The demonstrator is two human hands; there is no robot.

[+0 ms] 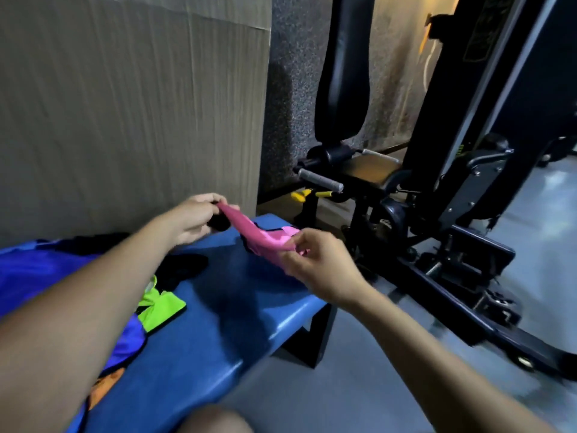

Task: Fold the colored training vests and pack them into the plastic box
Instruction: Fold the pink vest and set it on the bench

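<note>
above far end of blue bench (pixel 218 323), pink vest (pixel 259 240) is held stretched between hands: left hand (pixel 195 218) pinched on one end, right hand (pixel 312 264) on other, probably to straighten it for folding. bench edge lies close below; bare bench surface beneath. blue vest (pixel 40 270), green vest (pixel 160 304) piled left. plastic box not seen.

You can read no text, label, brand or number here. The dark plate high on the black steel gym machine frame (pixel 477 29) and the yellow-green mark lower on it are too blurred to make out.
</note>
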